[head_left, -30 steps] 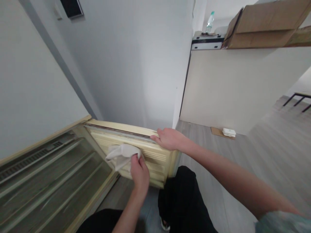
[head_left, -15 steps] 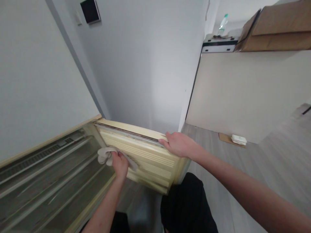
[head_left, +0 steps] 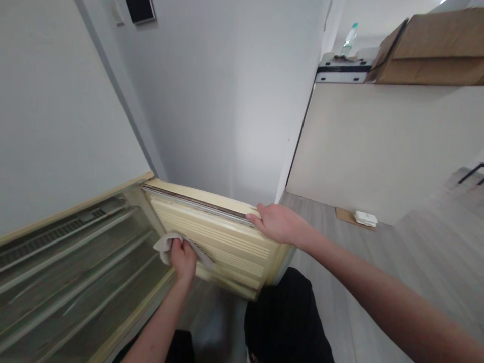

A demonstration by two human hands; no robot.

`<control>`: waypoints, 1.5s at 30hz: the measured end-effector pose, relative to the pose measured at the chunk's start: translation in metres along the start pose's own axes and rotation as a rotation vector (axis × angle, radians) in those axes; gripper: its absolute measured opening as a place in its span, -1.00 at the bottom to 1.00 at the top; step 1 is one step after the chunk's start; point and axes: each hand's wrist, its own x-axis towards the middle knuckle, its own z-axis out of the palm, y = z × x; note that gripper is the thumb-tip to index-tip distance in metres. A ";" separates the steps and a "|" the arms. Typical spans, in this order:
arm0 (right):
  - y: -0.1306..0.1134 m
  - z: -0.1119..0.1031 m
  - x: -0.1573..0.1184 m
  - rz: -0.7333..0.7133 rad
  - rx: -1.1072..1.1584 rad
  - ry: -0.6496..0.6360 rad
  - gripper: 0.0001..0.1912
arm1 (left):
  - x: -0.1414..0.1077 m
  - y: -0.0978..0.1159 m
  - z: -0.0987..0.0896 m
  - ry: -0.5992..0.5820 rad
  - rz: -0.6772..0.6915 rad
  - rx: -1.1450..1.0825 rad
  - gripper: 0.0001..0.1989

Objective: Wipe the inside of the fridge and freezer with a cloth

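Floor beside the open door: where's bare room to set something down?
Bare floor shows between the right forearm and the white stack on cardboard, also between that forearm and the black trouser leg. Crowded: the open door, right hand gripping its edge, left hand holding a cloth.

Cloth [head_left: 164,245] partly hidden (left hand [head_left: 184,258] covers some); cardboard box [head_left: 434,53] cut off at right edge.

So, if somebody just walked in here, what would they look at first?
Probably the open cream door in the middle: the person's right grip holds its top edge, while the left grip has a pale cloth at its ribbed inner side. Next, perhaps the big brown cardboard box at the top right, with a clear, green-capped bottle to its left.
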 end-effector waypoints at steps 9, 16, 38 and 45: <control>-0.001 0.002 0.001 0.025 -0.013 -0.008 -0.27 | -0.082 0.029 0.009 -0.135 0.016 -0.033 -0.85; 0.003 0.003 0.005 0.022 -0.027 -0.014 -0.26 | -0.129 0.041 0.024 -0.232 0.043 -0.069 -0.81; 0.001 0.001 0.004 -0.007 0.096 0.011 -0.11 | -0.138 0.064 0.027 -0.270 -0.007 -0.032 -0.74; 0.000 0.002 0.005 -0.012 0.132 0.018 -0.09 | -0.150 0.066 0.026 -0.277 0.011 -0.055 -0.53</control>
